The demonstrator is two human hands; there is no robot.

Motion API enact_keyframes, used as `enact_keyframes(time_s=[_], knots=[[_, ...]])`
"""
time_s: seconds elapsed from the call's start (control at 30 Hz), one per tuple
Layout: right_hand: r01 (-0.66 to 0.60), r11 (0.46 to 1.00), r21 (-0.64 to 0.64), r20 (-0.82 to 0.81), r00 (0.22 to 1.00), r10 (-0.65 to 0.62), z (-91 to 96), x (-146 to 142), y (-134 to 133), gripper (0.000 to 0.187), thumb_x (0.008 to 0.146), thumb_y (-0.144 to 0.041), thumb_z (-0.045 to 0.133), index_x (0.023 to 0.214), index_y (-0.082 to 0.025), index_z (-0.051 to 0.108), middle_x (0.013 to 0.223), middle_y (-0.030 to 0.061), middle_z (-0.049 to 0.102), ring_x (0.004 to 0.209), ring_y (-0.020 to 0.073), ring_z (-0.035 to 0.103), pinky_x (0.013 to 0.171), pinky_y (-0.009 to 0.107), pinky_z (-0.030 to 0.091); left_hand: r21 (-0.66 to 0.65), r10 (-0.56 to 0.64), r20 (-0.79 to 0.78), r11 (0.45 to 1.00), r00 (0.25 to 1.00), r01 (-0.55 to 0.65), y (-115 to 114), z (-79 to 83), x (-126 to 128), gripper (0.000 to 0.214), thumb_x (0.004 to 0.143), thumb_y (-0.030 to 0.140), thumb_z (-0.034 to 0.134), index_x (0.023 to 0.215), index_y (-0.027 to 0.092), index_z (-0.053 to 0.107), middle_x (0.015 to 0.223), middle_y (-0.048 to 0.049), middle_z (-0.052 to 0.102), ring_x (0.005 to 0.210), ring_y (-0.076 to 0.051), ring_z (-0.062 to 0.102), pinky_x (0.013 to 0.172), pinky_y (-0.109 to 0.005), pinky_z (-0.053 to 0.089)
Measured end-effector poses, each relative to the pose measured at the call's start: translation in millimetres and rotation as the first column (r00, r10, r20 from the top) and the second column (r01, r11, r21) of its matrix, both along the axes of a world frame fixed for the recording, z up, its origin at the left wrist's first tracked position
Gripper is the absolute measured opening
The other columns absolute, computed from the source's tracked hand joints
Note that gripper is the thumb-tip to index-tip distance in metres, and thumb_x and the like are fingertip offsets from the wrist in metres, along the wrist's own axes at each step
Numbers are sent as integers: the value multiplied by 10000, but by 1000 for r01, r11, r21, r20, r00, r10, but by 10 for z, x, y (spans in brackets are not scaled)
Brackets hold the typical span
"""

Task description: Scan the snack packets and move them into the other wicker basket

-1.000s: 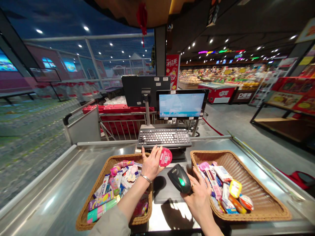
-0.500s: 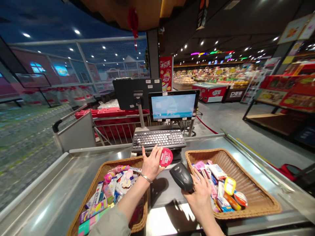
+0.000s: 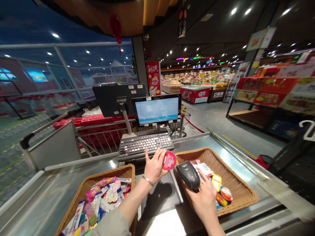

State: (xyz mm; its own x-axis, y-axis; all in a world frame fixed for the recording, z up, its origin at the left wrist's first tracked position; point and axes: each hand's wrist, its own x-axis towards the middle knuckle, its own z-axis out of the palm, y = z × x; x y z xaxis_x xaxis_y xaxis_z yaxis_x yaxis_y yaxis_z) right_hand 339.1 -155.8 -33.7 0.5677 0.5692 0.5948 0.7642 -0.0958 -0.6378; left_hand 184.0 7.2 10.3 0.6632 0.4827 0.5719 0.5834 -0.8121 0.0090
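Between the fingers of my left hand (image 3: 154, 167) is a round red pack (image 3: 169, 160), its barcode side turned up; what it contains I cannot tell. That hand is just in front of the keyboard (image 3: 146, 143). My right hand (image 3: 203, 193) is wrapped round a black barcode scanner (image 3: 188, 175), held at the left edge of the right wicker basket (image 3: 242, 186). Small packaged goods, among them a yellow-lidded pack (image 3: 217, 182) and a round tub (image 3: 226, 194), lie in that basket. Under my left forearm stands the left wicker basket (image 3: 82, 186), holding many small packets.
A lit monitor (image 3: 157, 110) stands behind the keyboard, with a second screen's dark back (image 3: 115, 101) to its left. The metal counter (image 3: 31, 203) runs under both baskets. Beyond it are a shopping cart (image 3: 98, 137) and, at right, a shelf of red boxes (image 3: 268, 95).
The view has turned to the right. Both hands keep their holds; the red pack has come nearer the right basket, and the scanner now overlaps that basket's edge.
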Motion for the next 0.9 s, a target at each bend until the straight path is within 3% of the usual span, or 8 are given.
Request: enact_keyframes(time_s=[0.17, 0.5, 0.77, 0.9], knots=[[58, 998, -38, -44, 997, -60, -19, 156, -26, 368, 728, -462, 665, 991, -214, 738, 1170, 128, 682, 1199, 316, 534, 1063, 531, 307, -20, -62, -14, 998, 998, 62, -17, -37, 224, 831, 771, 547, 670, 1451, 188, 356, 1361, -157, 577, 1325, -331, 476, 1142, -657, -140], [234, 963, -135, -284, 922, -264, -59, 500, -127, 427, 714, -494, 637, 970, -162, 721, 1166, 166, 659, 1121, 323, 570, 986, 479, 404, -104, -162, -71, 983, 984, 154, -26, -178, 648, 829, 767, 460, 683, 1465, 190, 328, 1364, -170, 568, 1293, -320, 506, 1148, -659, -114], [306, 923, -232, -440, 814, -380, -52, 765, -243, 497, 675, -601, 614, 879, -160, 722, 1051, 168, 692, 981, 319, 608, 863, 421, 454, -184, -227, -116, 962, 967, 204, -25, -391, 954, 900, 723, 472, 723, 1476, 209, 305, 1348, -157, 580, 1257, -324, 529, 1133, -691, -108], [341, 896, -284, -488, 753, -442, -28, 812, -291, 530, 646, -629, 620, 865, -158, 724, 1048, 170, 693, 929, 318, 626, 823, 411, 462, -195, -218, -124, 962, 968, 192, -41, -559, 1094, 821, 829, 446, 631, 1505, 198, 238, 1445, -180, 496, 1355, -319, 436, 1132, -711, -54]])
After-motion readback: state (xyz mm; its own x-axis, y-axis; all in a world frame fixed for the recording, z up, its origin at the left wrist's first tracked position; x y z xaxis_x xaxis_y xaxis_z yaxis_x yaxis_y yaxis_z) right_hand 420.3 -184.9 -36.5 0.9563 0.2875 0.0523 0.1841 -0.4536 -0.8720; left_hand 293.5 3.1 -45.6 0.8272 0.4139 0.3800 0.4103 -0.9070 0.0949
